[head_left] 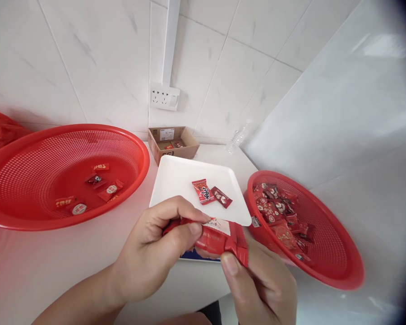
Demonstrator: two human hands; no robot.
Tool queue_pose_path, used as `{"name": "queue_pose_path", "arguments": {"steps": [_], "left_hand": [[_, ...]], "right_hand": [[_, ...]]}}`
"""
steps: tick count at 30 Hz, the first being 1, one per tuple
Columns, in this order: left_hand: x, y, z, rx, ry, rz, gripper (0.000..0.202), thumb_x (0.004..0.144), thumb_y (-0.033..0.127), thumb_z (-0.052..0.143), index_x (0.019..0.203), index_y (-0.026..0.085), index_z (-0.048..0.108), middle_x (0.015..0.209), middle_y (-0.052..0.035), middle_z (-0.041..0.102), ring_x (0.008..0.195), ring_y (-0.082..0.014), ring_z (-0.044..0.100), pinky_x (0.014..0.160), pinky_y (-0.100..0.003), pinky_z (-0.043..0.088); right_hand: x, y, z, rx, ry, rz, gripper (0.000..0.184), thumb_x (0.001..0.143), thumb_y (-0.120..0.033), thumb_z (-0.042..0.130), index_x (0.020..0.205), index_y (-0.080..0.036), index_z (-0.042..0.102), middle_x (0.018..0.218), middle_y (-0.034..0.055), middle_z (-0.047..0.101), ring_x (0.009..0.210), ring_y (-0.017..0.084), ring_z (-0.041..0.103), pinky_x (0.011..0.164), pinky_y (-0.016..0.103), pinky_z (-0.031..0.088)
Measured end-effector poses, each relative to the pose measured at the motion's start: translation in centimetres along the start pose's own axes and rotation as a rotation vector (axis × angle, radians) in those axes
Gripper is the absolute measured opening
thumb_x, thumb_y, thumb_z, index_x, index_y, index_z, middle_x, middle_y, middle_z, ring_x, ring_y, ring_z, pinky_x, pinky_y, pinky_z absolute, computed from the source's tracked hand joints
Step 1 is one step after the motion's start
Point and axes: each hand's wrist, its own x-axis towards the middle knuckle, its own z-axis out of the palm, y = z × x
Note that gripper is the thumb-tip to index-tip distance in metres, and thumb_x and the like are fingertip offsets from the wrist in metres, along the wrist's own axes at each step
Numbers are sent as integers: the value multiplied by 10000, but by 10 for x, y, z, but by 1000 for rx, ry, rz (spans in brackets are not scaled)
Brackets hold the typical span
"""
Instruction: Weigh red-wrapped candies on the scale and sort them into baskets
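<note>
Both my hands hold one red wrapped packet (214, 237) just in front of a white square plate (176, 180). My left hand (155, 250) pinches its left end with thumb and fingers closed. My right hand (262, 282) grips the packet's right end, thumb pressed on the crimped edge. On the plate lie two small red wrapped candies (210, 193). Right of the plate, a red mesh basket (338, 262) holds several wrapped candies. Further left, a larger red mesh basket (30, 171) holds several candies.
A small open cardboard box (189, 146) with a few candies stands behind the plate against the tiled wall. A wall socket (164, 97) is above it. A clear plastic bottle (237, 135) lies in the corner. A red bag (0, 128) shows at far left.
</note>
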Motion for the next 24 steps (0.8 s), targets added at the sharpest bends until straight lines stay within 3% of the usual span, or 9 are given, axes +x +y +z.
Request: {"name": "queue_pose_path", "arguments": {"steps": [6,12,19,24], "left_hand": [[1,-1,-2,13,-23,-30,86,858,257,653,795,234,707,603,69,607,528,-20,453,504,-87,379],[1,-1,-4,61,-23,-95,196,862,320,631,717,188,624,542,72,490,497,-39,374,463,-135,321],[3,1,-6,57,-18,-209,220,830,353,633,695,181,607,533,57,577,452,-35,412,425,-134,322],[6,1,-7,21,-44,-230,245,820,379,650,685,179,608,524,60,564,438,-29,423,417,-121,331]], "right_hand": [[1,0,-1,1,-25,-12,286,959,-238,459,1050,-316,718,750,3,710,649,153,644,579,255,515],[1,0,0,-23,-25,-25,271,964,-262,455,1017,-290,719,726,15,697,630,145,634,560,245,498],[0,-3,-3,-22,-37,29,267,948,-242,472,957,-262,739,690,24,683,546,148,588,524,266,492],[1,-3,-6,-25,-37,50,269,940,-254,487,919,-261,755,633,13,661,506,143,558,490,263,473]]}}
